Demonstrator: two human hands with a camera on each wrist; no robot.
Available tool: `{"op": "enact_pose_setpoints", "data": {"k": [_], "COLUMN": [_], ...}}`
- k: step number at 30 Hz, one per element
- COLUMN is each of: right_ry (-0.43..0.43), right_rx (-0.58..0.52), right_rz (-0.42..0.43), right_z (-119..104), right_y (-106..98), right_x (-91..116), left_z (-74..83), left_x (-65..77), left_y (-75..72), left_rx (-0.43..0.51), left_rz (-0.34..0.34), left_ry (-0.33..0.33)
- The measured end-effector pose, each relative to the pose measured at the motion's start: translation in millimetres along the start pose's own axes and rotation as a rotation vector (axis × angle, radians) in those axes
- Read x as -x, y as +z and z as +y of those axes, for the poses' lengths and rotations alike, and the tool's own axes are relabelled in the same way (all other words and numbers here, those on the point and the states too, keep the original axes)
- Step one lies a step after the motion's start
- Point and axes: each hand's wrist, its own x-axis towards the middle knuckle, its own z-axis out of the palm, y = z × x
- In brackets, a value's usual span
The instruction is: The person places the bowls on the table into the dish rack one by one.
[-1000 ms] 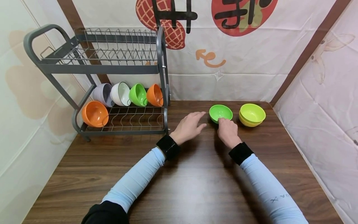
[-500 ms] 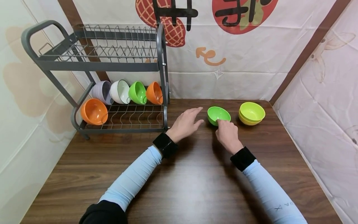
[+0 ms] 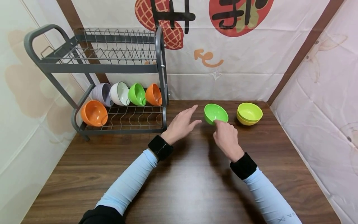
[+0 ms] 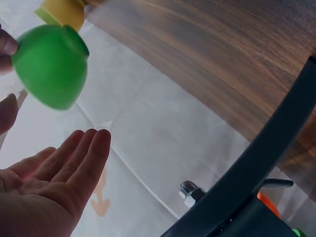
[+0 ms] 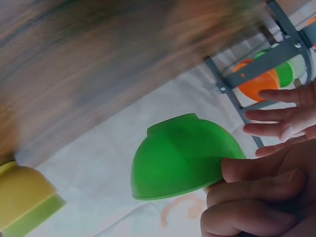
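My right hand (image 3: 227, 139) pinches the near rim of a green bowl (image 3: 214, 112), thumb on the outside, as the right wrist view shows. That bowl (image 5: 185, 158) is raised off the table and tilted toward the left. My left hand (image 3: 180, 124) is held to the left of the bowl, fingers straight and thumb apart, touching nothing. In the left wrist view a gap shows between the left hand (image 4: 59, 173) and the bowl (image 4: 52, 66). Right of the bowl, a yellow-green bowl (image 3: 250, 111) sits nested in a yellow one (image 3: 246, 122) on the table.
A grey two-tier dish rack (image 3: 98, 68) stands at the left. Its lower tier holds tilted bowls: purple (image 3: 102, 94), white (image 3: 119, 94), green (image 3: 137, 94), orange (image 3: 153, 94), and another orange bowl (image 3: 94, 113) in front. Printed cloth walls (image 3: 237, 81) border the wooden table (image 3: 190, 186).
The green bowl has come up off the table, moved slightly left and tilted, with my right hand holding it. My left hand has shifted a little left.
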Motion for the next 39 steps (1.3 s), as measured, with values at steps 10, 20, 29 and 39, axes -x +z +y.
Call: {"op": "enact_pose_setpoints", "data": {"k": [10,20,29,39], "right_ry": [-0.037,-0.082,-0.138,-0.223], "right_rx": [-0.035,-0.068,-0.102,-0.180], "right_rz": [0.071,0.115,0.188,0.214], "right_z": [-24,-38,-51,-71], "right_y": [-13,-15,-16,-18], "right_x": [10,13,14,16], "left_z": [2.8,2.3,-0.9,-3.4], "left_x": [8.7,14.5,20.7,24.2], "left_y": [-6.2,-17.3,-23.6,-30.2], "left_rx": [0.027,0.048,0.068,0.103], "left_rz": [0.032,0.081,0.155,0.234], "left_ry": [0.035,0.083,0.127,0.134]}}
